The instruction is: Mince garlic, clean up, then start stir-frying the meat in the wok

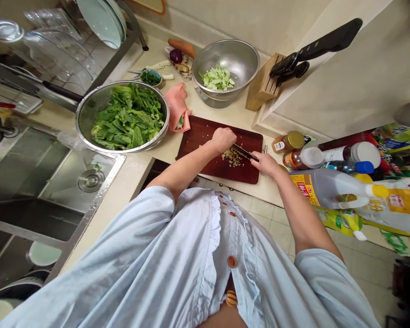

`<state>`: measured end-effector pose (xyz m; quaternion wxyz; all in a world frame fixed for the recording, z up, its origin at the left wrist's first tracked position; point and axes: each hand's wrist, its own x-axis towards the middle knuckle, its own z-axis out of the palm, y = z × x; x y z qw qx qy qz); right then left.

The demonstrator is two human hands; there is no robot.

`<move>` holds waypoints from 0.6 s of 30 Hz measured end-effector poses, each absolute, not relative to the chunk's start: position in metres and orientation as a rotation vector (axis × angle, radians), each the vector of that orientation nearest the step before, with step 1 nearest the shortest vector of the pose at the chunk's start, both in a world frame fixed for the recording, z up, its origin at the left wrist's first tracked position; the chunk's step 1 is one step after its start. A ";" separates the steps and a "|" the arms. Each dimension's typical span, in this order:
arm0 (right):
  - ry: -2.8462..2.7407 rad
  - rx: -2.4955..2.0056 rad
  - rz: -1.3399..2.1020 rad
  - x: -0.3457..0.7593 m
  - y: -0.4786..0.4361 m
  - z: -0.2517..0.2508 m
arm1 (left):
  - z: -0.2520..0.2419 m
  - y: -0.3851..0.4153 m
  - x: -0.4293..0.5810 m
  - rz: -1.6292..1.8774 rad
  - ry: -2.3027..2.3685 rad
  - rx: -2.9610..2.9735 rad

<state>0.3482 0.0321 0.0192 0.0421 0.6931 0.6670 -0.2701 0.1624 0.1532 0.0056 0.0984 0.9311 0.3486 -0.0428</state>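
Observation:
My right hand is wrapped round the dark handle of a kitchen knife. At the blade's far end, my left hand is closed over the knife, its fingertips mostly hidden from above. Finely chopped pale bits, which look like minced garlic, lie in a pile under and in front of the blade. Beneath everything is a dark red-brown cutting board, with a few loose crumbs scattered at its upper left.
Left of the board stands a strainer of leafy greens, beside the sink. Behind are a pink cloth, a metal colander with cut stems and a knife block. Bottles and jars crowd the right.

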 end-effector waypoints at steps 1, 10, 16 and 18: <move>2.044 2.120 -0.838 0.347 0.031 0.018 | 0.004 0.154 0.163 -0.138 1.034 2.757; 1.860 2.254 -0.852 0.294 0.004 0.023 | 0.000 0.166 0.145 -0.146 0.827 2.863; 1.830 2.230 -0.864 0.279 0.005 0.024 | 0.004 0.175 0.140 -0.231 0.717 2.886; 1.797 2.251 -0.853 0.274 0.003 0.023 | 0.004 0.176 0.139 -0.233 0.713 2.911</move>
